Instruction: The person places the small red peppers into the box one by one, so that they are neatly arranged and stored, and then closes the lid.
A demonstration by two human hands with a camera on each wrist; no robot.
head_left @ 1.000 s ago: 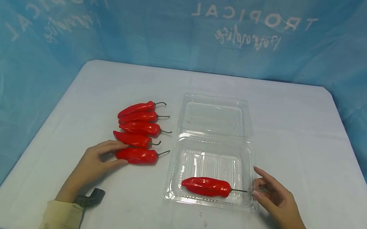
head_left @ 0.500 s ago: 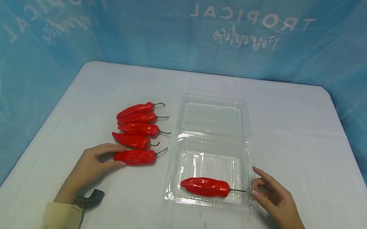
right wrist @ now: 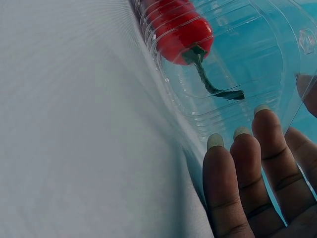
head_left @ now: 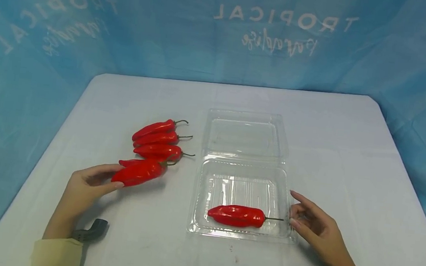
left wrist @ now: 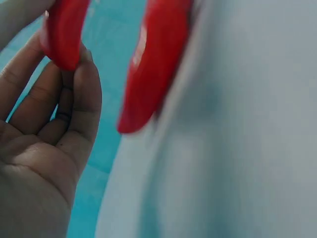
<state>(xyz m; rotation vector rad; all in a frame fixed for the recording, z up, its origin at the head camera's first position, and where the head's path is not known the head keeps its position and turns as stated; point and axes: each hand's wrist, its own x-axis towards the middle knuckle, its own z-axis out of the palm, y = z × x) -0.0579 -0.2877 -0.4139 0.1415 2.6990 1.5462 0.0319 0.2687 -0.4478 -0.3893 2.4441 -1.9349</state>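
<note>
In the head view my left hand [head_left: 83, 188] pinches a red chili pepper [head_left: 140, 172] by its pointed end, thumb against fingers. The pepper is tilted, stem end to the right, and its shadow lies on the table below it. It partly covers another red pepper [head_left: 127, 162] behind it. My right hand [head_left: 317, 228] holds the right rim of a clear plastic clamshell container [head_left: 239, 235], with thumb and fingers at its edge. Inside the container's near half lies a single red pepper [head_left: 236, 216], stem toward my right hand. The right wrist view shows the fingertips [right wrist: 215, 141] close against the clear wall.
Behind the held pepper, several red peppers [head_left: 158, 151] lie in a row on the white table [head_left: 336, 150]. The container's lid [head_left: 242, 136] lies folded back, away from me. A blue sheet [head_left: 190, 57] with mirrored lettering hangs around the table. Both wrists wear black mounts [head_left: 91, 230].
My left hand has lifted the nearest pepper of the row and moved it left, tilting it, so that it now overlaps the one behind. The right hand stays at the container's rim.
</note>
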